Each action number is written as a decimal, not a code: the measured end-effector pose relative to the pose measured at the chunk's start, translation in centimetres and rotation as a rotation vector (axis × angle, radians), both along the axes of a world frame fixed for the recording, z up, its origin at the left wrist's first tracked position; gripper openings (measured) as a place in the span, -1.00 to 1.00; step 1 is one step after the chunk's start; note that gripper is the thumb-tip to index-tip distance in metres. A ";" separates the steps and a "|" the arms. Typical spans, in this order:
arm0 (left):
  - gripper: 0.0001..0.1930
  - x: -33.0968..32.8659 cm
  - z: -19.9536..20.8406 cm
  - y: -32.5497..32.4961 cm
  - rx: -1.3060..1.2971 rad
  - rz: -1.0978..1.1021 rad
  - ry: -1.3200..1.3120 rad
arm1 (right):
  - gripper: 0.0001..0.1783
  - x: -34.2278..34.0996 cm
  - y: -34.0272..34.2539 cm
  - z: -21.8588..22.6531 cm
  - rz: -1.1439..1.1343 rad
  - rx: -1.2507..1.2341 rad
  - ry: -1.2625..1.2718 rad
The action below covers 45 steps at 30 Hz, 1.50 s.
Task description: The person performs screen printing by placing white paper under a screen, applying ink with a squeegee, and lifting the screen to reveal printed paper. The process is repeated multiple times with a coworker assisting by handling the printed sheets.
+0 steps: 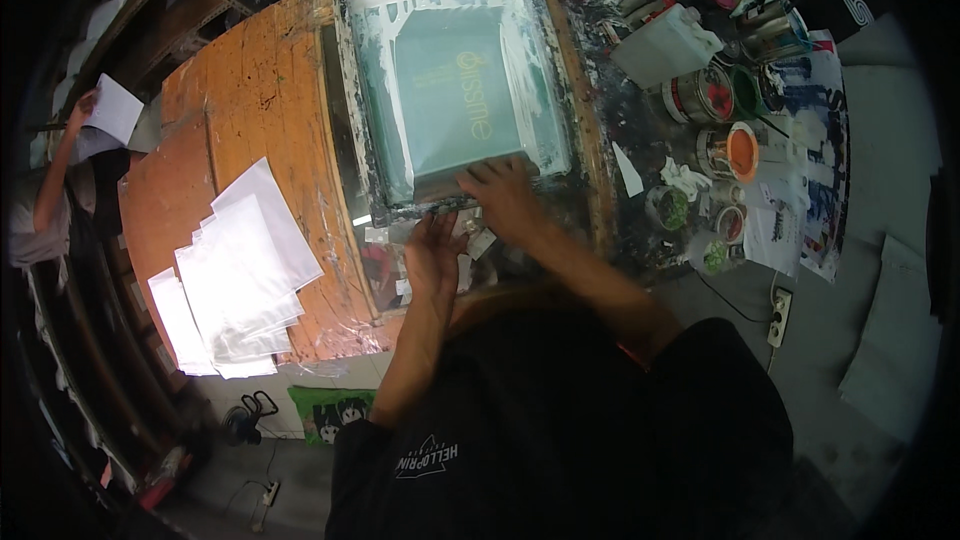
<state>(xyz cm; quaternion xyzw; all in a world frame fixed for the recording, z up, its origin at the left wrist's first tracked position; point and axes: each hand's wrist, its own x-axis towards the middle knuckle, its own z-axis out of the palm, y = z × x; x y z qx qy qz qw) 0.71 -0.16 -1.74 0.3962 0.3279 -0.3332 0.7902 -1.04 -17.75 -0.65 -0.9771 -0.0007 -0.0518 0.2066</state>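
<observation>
A printing screen (455, 90) in a paint-smeared frame lies on the table in front of me, with green mesh, pale lettering and white ink along its sides. My right hand (500, 195) is closed over a squeegee (435, 183), a dark bar lying across the near end of the mesh. Just left of it, my left hand (435, 250) reaches to the near edge of the frame. Its fingers are stretched and the thumb stands apart; the fingertips are partly hidden at the frame's edge. What lies under the screen is mostly hidden.
Overlapping white translucent sheets (235, 270) lie on the wooden tabletop (270, 90) to the left. At the right stand open paint cans (728, 152), a white jug (668, 43) and stained papers (810, 180). Far left, another person's hand (84, 108) holds a white sheet (117, 108).
</observation>
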 end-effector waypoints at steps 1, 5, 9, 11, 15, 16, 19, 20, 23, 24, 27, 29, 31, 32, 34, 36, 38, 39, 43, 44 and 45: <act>-0.63 0.0 0.0 0.0 0.005 0.018 0.017 | -0.41 -0.8 0.3 0.4 0.003 0.010 0.092; -0.58 0.2 1.2 0.1 -0.025 0.016 0.031 | -0.41 -0.4 -0.2 2.8 0.004 0.011 -0.014; -0.61 0.5 5.3 1.0 -0.147 0.018 -0.034 | -0.59 1.0 -1.0 7.3 0.064 -0.061 -0.166; -0.68 1.4 7.9 1.3 -0.197 0.008 -0.159 | -0.61 1.7 -1.2 10.6 0.051 -0.042 -0.288; -0.75 5.5 11.9 0.6 -0.252 -0.058 -0.555 | -0.53 6.9 -3.3 18.7 0.057 -0.163 -0.540; -0.75 7.3 12.2 0.0 -0.278 -0.071 -0.656 | -0.46 8.6 -4.1 20.7 0.046 -0.168 -0.459; -0.72 14.5 9.1 -3.7 0.088 0.067 -0.929 | -0.42 12.7 -6.6 24.9 0.022 -0.181 -0.400; -0.68 17.9 7.2 -5.0 0.319 0.046 -1.051 | -0.41 14.1 -7.1 25.8 0.019 -0.194 -0.407; -0.65 25.5 -0.3 -8.4 0.802 -0.304 -1.255 | -0.52 16.5 -8.5 29.0 0.035 -0.178 -0.225; -0.73 26.4 -2.6 -8.6 1.113 -0.591 -1.130 | -0.52 17.0 -8.6 29.9 0.038 -0.171 -0.203; -0.80 26.6 -6.9 -9.4 1.546 -0.530 -1.674 | -0.44 18.0 -9.2 33.3 0.039 -0.131 -0.189; -0.82 26.1 -7.6 -9.5 1.254 -0.374 -1.704 | -0.39 18.7 -9.9 34.9 0.068 -0.030 -0.013; -0.83 26.2 -6.9 -8.4 1.011 -0.361 -1.498 | -0.38 19.4 -10.1 35.2 0.065 0.041 0.077; -0.84 26.6 -6.3 -7.0 0.918 -0.392 -1.310 | -0.38 19.8 -10.1 34.8 0.038 0.052 0.042; -0.83 27.2 -5.3 -2.2 0.866 -0.307 -1.242 | -0.39 20.3 -9.9 33.8 0.056 -0.047 -0.175; -0.79 28.0 -4.2 5.6 0.996 -0.220 -1.102 | -0.38 20.7 -9.3 32.7 0.060 -0.216 -0.461; -0.71 27.5 -3.2 14.3 1.083 -0.007 -0.951 | -0.39 20.8 -8.4 32.2 -0.052 -0.145 -0.343; -0.65 26.2 -2.7 18.6 1.086 0.146 -0.907 | -0.40 20.7 -8.0 32.2 -0.076 -0.123 -0.256; -0.55 14.9 -2.6 26.7 1.877 -0.011 -0.994 | -0.43 19.8 -6.8 33.1 -0.117 -0.191 -0.290; -0.52 11.8 -3.1 25.9 1.951 -0.422 -1.046 | -0.44 19.7 -6.7 33.2 -0.137 -0.207 -0.313; -0.50 9.1 -3.8 23.9 1.952 -0.905 -0.929 | -0.44 19.6 -6.7 33.3 -0.143 -0.162 -0.294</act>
